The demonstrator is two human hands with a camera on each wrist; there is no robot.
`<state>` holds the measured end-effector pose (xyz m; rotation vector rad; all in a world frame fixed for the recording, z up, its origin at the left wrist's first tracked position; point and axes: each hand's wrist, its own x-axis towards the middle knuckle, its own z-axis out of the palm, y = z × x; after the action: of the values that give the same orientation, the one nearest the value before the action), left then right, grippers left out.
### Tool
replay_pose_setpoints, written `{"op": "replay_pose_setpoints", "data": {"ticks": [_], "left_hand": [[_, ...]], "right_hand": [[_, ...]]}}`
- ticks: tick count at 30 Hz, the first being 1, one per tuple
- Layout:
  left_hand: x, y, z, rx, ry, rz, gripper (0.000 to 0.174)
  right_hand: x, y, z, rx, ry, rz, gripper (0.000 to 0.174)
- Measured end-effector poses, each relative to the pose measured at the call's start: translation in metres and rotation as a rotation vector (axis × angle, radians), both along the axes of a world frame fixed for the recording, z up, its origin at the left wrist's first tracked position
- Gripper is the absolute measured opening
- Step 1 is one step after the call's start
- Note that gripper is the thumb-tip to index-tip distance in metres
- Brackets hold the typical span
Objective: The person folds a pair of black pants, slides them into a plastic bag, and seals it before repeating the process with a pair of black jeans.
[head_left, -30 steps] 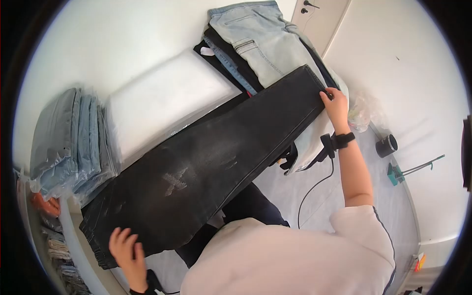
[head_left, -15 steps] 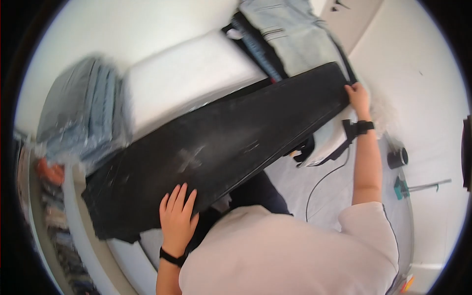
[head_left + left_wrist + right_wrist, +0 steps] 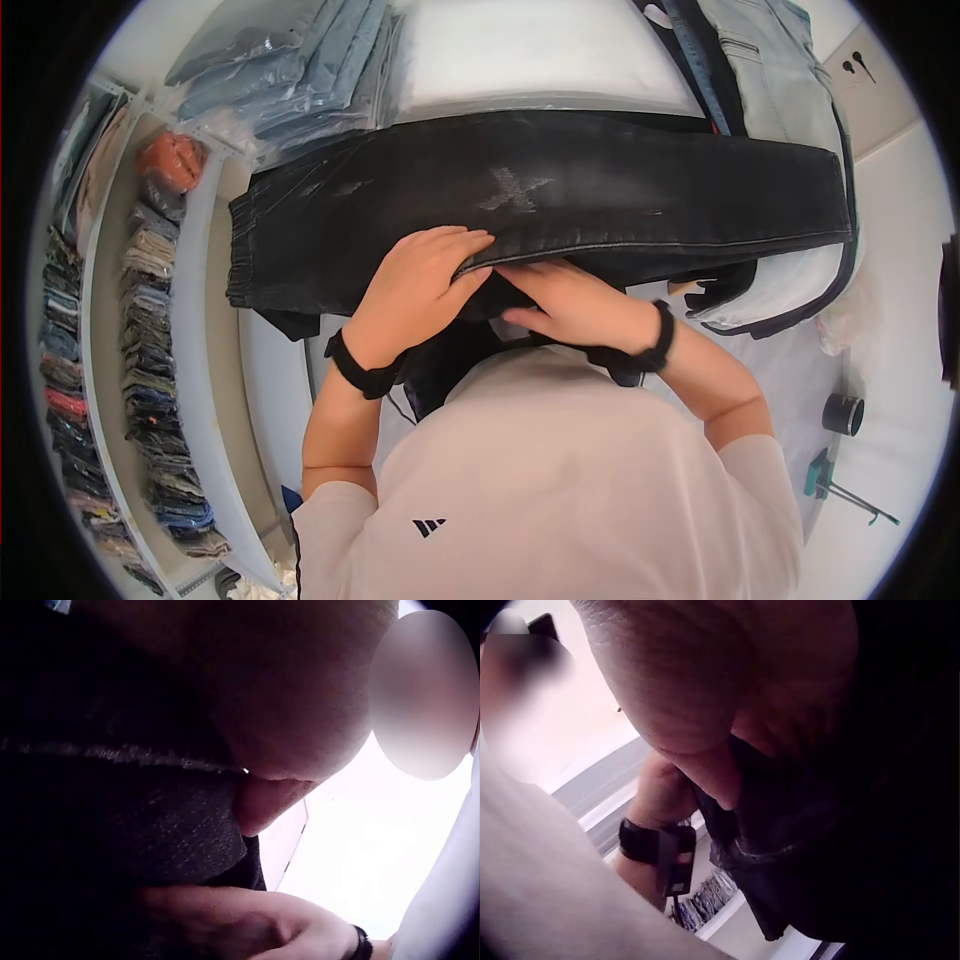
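Black jeans with a distressed patch lie lengthwise in front of the person in the head view, their gathered elastic end at the left. The left hand grips the near edge around mid-length, fingers on top and thumb at the fold. Beside it, the right hand reaches in at the same edge, fingers straight and partly hidden by the cloth, thumb apart from them. Dark cloth passes by the left thumb in the left wrist view. In the right wrist view the right hand is against dark fabric.
Bagged folded jeans and a stack of clear plastic bags lie beyond the black jeans. Light denim is at the right. Shelves of folded clothes stand at the left, a black cup at the right.
The right hand has let go of the far right end and moved to the middle. The left hand has moved right along the jeans and taken hold of their near edge. The head view has turned leftward.
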<state>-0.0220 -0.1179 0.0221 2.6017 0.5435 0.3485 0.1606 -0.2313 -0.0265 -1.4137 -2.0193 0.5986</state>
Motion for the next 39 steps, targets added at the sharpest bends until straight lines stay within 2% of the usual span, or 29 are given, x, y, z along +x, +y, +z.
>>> {"op": "replay_pose_setpoints", "data": {"ticks": [1,3,5,7,9,11,12,13,14,15,17,18,19,21,22,23,25,31,32,33,35,36,38,39], "left_hand": [[-0.001,-0.001,0.0,0.009,-0.015,-0.014,0.033],[-0.005,0.001,0.003,0.02,-0.029,-0.015,0.035],[-0.011,0.008,0.013,0.028,0.007,-0.088,0.037],[-0.026,0.018,0.032,-0.133,-0.012,0.002,0.037],[-0.034,0.04,0.04,-0.099,0.038,0.085,0.04],[-0.044,0.068,0.032,-0.08,0.129,0.144,0.043],[-0.05,0.076,0.026,-0.08,0.128,0.155,0.043],[-0.056,0.083,0.018,-0.012,0.279,0.217,0.048],[-0.061,0.088,0.008,0.055,0.431,0.276,0.052],[-0.066,0.092,-0.005,0.053,0.431,0.283,0.052],[-0.072,0.094,-0.02,0.077,0.556,0.368,0.068],[-0.075,0.095,-0.026,0.072,0.558,0.373,0.068],[-0.072,0.092,-0.028,0.074,0.589,0.405,0.071],[-0.07,0.089,-0.03,0.073,0.615,0.446,0.074],[-0.071,0.089,-0.032,0.072,0.601,0.446,0.074],[-0.071,0.089,-0.033,0.073,0.588,0.445,0.074],[-0.07,0.09,-0.032,0.053,0.599,0.451,0.075],[-0.07,0.095,-0.032,-0.001,0.61,0.443,0.078],[-0.07,0.096,-0.032,-0.002,0.609,0.439,0.078],[-0.071,0.095,-0.033,-0.002,0.609,0.44,0.078],[-0.074,0.092,-0.035,0.033,0.539,0.444,0.081],[-0.077,0.089,-0.038,0.032,0.539,0.443,0.081],[-0.085,0.077,-0.043,0.188,0.125,0.343,0.065],[-0.09,0.069,-0.041,0.189,0.124,0.345,0.065]], "right_hand": [[-0.007,0.013,0.0,0.001,0.005,0.009,0.052],[-0.016,0.034,0.0,-0.248,0.157,0.066,0.051],[-0.016,0.04,0.012,-0.272,0.236,0.156,0.048],[-0.019,0.043,0.012,-0.304,0.317,0.247,0.045],[-0.022,0.043,0.005,-0.286,0.401,0.196,0.039],[-0.024,0.044,0.01,-0.347,0.319,0.23,0.036],[-0.027,0.043,0.003,-0.499,0.521,0.251,0.035],[-0.03,0.042,-0.004,-0.65,0.724,0.267,0.034],[-0.033,0.04,-0.009,-0.455,0.662,0.338,0.037],[-0.037,0.033,-0.013,-0.458,0.66,0.344,0.037],[-0.043,0.019,-0.02,-0.709,0.82,0.289,0.041],[-0.037,0.02,-0.023,-0.775,0.574,0.328,0.045],[-0.036,0.02,-0.016,-0.78,0.573,0.333,0.045],[-0.035,0.02,0.007,-0.758,0.235,0.236,0.048],[-0.037,0.021,0.001,-0.442,0.271,0.321,0.049],[-0.038,0.022,-0.002,-0.443,0.268,0.328,0.049],[-0.043,0.024,-0.005,-0.223,0.149,0.33,0.047],[-0.044,0.024,-0.012,-0.505,0.345,0.34,0.052],[-0.046,0.024,-0.004,-0.585,0.021,0.376,0.055],[-0.046,0.02,-0.011,-0.585,0.021,0.376,0.055],[-0.048,0.007,-0.023,-0.043,-0.214,0.411,0.052],[-0.044,0.002,-0.026,0.07,-0.152,0.377,0.044],[-0.024,-0.005,-0.02,0.089,-0.129,0.41,0.041],[-0.013,-0.008,-0.017,0.109,-0.103,0.441,0.037]]}}
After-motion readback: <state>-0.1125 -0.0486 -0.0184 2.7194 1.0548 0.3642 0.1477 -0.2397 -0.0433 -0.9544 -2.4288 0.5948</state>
